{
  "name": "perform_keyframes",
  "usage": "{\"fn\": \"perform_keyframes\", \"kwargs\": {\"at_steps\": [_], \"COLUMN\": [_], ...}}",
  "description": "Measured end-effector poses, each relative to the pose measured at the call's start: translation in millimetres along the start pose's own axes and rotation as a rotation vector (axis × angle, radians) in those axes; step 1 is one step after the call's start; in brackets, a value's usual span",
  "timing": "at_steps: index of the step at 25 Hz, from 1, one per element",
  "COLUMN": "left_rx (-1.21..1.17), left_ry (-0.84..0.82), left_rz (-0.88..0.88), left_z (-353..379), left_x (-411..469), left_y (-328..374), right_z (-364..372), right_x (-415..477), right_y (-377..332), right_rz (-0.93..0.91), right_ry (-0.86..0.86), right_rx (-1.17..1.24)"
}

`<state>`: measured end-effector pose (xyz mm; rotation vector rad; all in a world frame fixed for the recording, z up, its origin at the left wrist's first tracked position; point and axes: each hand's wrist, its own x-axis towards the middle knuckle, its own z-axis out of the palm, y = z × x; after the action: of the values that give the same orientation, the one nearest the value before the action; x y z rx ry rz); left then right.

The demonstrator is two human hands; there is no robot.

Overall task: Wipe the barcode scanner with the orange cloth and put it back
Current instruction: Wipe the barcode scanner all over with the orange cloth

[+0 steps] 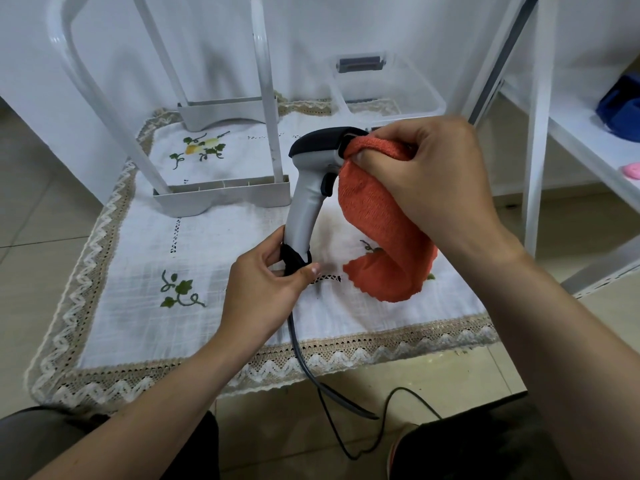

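The left hand (266, 285) pinches the scanner (311, 188) at its base, cable (304, 358) trailing below. Above that grip, the right hand (426, 174) clamps the soft cloth (377, 223) against the head. Rigid, light, probably slick plastic; the handle offers the surest hold.

Head cam, looking fwd/down, close over tablecloth (214, 244).

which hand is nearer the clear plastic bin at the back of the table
Right. The right hand, pressing the orange cloth on the scanner head, is just in front of the clear bin. The left hand holds the handle's base, farther toward the table's near edge.
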<state>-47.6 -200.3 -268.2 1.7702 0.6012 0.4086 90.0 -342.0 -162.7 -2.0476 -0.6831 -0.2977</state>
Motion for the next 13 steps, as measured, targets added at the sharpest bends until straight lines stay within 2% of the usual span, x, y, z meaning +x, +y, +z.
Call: {"fn": "perform_keyframes", "kwargs": {"at_steps": [13], "left_rx": [0.007], "left_ry": [-0.001], "left_rz": [-0.003], "left_z": [0.1], "left_x": [2.6], "left_y": [0.7], "right_z": [-0.1], "right_x": [1.8], "right_y": [5.5], "right_rz": [-0.014], "right_ry": [0.047], "right_rx": [-0.015]}}
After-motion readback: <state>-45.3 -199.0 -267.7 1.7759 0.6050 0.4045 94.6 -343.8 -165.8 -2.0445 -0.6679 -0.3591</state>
